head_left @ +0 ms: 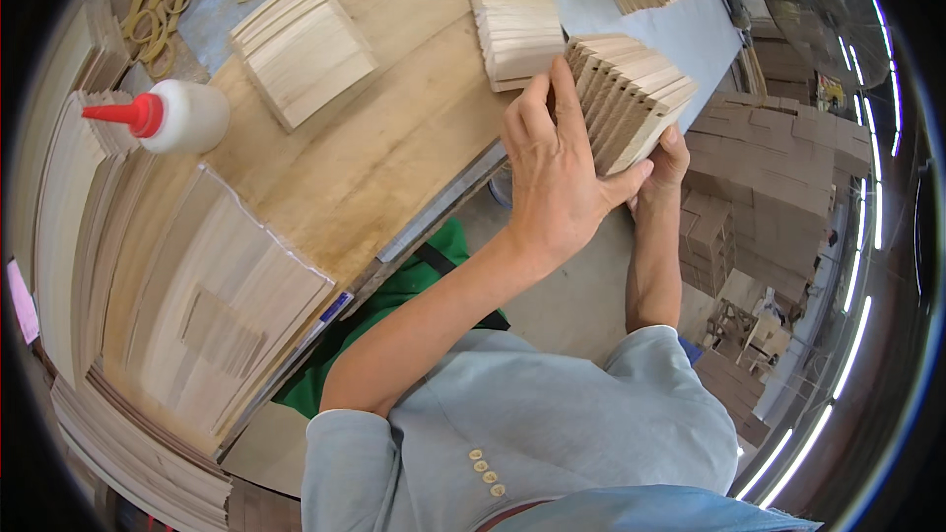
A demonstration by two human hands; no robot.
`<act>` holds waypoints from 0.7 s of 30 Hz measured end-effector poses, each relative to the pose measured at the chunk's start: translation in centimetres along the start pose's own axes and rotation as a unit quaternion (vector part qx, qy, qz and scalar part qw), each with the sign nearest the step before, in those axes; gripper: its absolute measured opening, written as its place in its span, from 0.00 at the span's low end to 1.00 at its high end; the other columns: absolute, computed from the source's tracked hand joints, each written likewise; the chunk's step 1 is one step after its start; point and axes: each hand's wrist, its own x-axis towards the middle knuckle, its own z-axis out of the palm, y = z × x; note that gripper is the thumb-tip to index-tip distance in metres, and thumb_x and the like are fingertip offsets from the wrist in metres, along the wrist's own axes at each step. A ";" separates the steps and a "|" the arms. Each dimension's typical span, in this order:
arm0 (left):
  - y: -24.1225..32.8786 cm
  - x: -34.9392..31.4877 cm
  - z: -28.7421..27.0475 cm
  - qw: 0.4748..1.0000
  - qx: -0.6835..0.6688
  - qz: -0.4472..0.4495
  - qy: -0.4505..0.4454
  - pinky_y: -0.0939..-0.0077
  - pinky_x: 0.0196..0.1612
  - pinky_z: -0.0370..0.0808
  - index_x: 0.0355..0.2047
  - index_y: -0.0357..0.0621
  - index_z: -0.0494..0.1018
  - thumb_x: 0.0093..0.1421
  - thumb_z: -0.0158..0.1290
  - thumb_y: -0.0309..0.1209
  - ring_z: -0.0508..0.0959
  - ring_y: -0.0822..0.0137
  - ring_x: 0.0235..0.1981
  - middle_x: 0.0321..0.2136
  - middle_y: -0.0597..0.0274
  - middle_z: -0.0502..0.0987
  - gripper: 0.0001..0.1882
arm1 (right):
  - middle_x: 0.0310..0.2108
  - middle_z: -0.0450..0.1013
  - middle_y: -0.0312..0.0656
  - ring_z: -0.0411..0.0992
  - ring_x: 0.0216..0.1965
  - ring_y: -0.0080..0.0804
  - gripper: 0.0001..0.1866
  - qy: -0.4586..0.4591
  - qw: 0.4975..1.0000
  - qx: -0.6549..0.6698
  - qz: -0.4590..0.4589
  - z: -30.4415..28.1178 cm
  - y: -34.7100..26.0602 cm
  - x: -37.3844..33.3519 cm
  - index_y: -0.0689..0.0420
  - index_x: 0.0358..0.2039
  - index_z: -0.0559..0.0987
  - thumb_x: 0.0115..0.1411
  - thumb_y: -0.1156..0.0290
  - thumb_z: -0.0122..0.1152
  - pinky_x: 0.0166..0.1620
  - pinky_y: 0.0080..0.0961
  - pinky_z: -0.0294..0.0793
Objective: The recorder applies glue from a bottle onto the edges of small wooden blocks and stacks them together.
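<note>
Wood stack [636, 99] sits tilted between both hands, by the edge of the table [404, 108]. Left hand [552, 172] is on its left side, fingers spread wide: one fingertip by the upper-left corner, thumb at the lower end. Right hand [665, 163] holds the lower-right end; its other fingers are mostly hidden, can't tell their spread. Long axis hard to call. Small stack [517, 30] lies just left, flat on table.

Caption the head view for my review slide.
Left hand and right hand hold a stack of wooden slats; other stacks rest on the bench.
</note>
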 end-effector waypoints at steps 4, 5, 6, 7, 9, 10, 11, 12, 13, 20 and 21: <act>-0.2 -1.1 -0.2 0.995 -0.049 0.085 0.002 0.55 0.63 0.57 0.66 0.29 0.46 0.55 0.61 0.40 0.59 0.47 0.60 0.61 0.40 0.57 0.49 | 0.57 0.69 0.50 0.69 0.56 0.43 0.42 0.040 0.983 0.179 -0.006 -2.9 1.8 -1.4 0.63 0.61 0.65 0.50 0.54 0.68 0.61 0.42 0.67; -0.5 -1.1 -0.7 0.988 -0.114 0.100 -0.008 0.58 0.62 0.59 0.67 0.32 0.46 0.59 0.57 0.36 0.62 0.51 0.60 0.61 0.42 0.60 0.43 | 0.57 0.69 0.50 0.70 0.56 0.43 0.40 0.058 0.982 0.176 -0.026 -2.8 2.0 -1.8 0.62 0.61 0.66 0.52 0.53 0.67 0.61 0.44 0.68; -0.6 -0.7 -1.1 0.988 -0.119 0.099 -0.016 0.58 0.62 0.59 0.67 0.32 0.46 0.59 0.57 0.36 0.62 0.51 0.60 0.61 0.42 0.60 0.43 | 0.56 0.69 0.49 0.70 0.56 0.43 0.38 0.023 0.973 0.226 -0.033 -2.6 2.0 -1.6 0.61 0.60 0.67 0.54 0.52 0.66 0.60 0.45 0.68; -0.5 0.1 -1.7 0.958 -0.283 0.014 -0.049 0.62 0.62 0.61 0.67 0.34 0.47 0.63 0.52 0.32 0.66 0.55 0.59 0.60 0.44 0.64 0.38 | 0.56 0.70 0.48 0.70 0.56 0.43 0.36 0.024 0.968 0.246 -0.037 -2.1 1.9 -1.7 0.61 0.59 0.68 0.55 0.52 0.65 0.60 0.45 0.68; -1.2 1.4 -2.6 0.897 -0.430 -0.074 -0.078 0.66 0.61 0.64 0.68 0.36 0.48 0.66 0.47 0.27 0.69 0.59 0.57 0.59 0.46 0.67 0.32 | 0.56 0.70 0.48 0.70 0.56 0.42 0.35 0.022 0.961 0.271 -0.042 -1.2 2.2 -1.6 0.61 0.58 0.69 0.57 0.51 0.63 0.60 0.45 0.68; -1.7 1.8 -3.0 0.900 -0.424 -0.044 -0.097 0.69 0.59 0.66 0.67 0.34 0.51 0.66 0.44 0.24 0.72 0.61 0.54 0.57 0.48 0.69 0.30 | 0.56 0.70 0.47 0.70 0.56 0.42 0.34 0.039 0.956 0.286 -0.039 -0.8 2.4 -1.6 0.61 0.58 0.69 0.57 0.51 0.63 0.60 0.45 0.69; -1.9 2.0 -3.2 0.901 -0.417 -0.012 -0.115 0.71 0.56 0.69 0.65 0.33 0.53 0.66 0.42 0.22 0.74 0.62 0.51 0.55 0.49 0.71 0.27 | 0.56 0.70 0.47 0.70 0.56 0.42 0.34 0.056 0.951 0.302 -0.037 -0.6 2.5 -1.7 0.60 0.58 0.69 0.58 0.51 0.62 0.59 0.44 0.69; -2.0 2.2 -3.4 0.902 -0.416 -0.012 -0.116 0.71 0.56 0.69 0.65 0.33 0.53 0.66 0.42 0.22 0.74 0.62 0.51 0.55 0.49 0.71 0.27 | 0.56 0.70 0.47 0.70 0.56 0.42 0.34 0.056 0.950 0.303 -0.038 -0.4 2.5 -1.7 0.60 0.58 0.69 0.58 0.51 0.62 0.59 0.44 0.69; -2.0 2.2 -3.6 0.909 -0.401 -0.012 -0.115 0.71 0.56 0.69 0.64 0.33 0.55 0.65 0.43 0.22 0.74 0.63 0.50 0.53 0.50 0.73 0.27 | 0.57 0.69 0.48 0.69 0.56 0.42 0.34 0.031 0.950 0.309 -0.040 -0.2 2.7 -1.5 0.61 0.58 0.69 0.58 0.50 0.61 0.60 0.44 0.68; -0.9 -2.5 -7.5 0.996 -0.024 0.086 -0.011 0.57 0.61 0.61 0.62 0.28 0.56 0.57 0.60 0.46 0.63 0.46 0.59 0.59 0.37 0.61 0.43 | 0.57 0.68 0.49 0.69 0.56 0.41 0.42 0.010 0.996 0.078 0.043 3.5 3.2 -2.3 0.66 0.60 0.63 0.55 0.49 0.65 0.60 0.38 0.68; -0.9 -3.3 -8.2 0.998 -0.021 0.047 -0.043 0.51 0.64 0.55 0.64 0.25 0.50 0.52 0.62 0.55 0.55 0.38 0.63 0.64 0.33 0.49 0.54 | 0.55 0.69 0.50 0.70 0.55 0.40 0.44 -0.003 0.997 0.053 0.049 5.4 3.0 -1.9 0.67 0.60 0.62 0.52 0.50 0.68 0.59 0.37 0.69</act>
